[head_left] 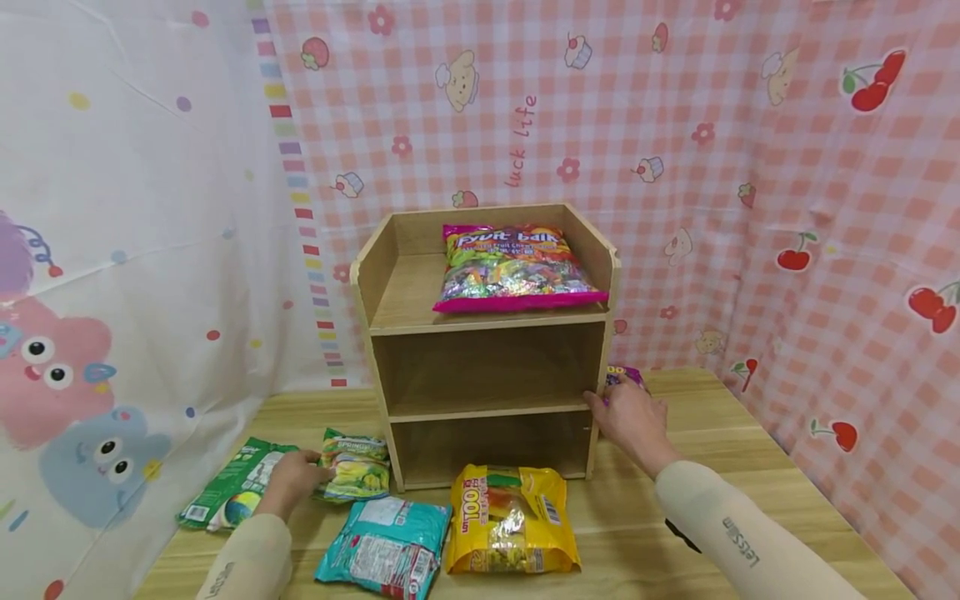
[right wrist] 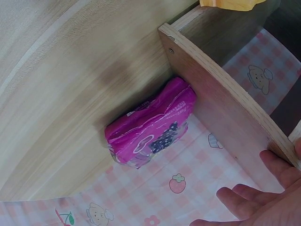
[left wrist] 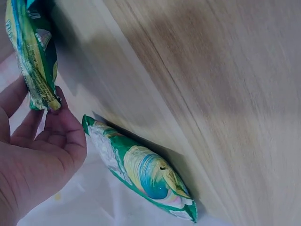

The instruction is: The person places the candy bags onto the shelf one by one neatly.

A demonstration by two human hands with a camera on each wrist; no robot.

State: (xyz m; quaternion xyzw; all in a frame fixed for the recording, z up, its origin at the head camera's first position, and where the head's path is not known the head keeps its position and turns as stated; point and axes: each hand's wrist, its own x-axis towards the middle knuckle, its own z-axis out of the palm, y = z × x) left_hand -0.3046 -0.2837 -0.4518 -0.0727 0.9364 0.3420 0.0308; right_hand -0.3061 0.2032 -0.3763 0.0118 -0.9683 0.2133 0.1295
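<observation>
Where the left grip (head_left: 298,479) pinches it, the green-and-yellow packet (head_left: 357,468) looks crinkled.

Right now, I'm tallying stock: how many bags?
6 bags: multicoloured atop the shelf; purple right; yellow and teal in front; yellow-green and green left. Others may be hidden.

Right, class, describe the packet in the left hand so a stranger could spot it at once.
Find the wooden shelf. By its lower left corner, the left hand holds a packet. Its yellow and green print sets it apart from the mostly green bag further left and the turquoise bag.
</observation>
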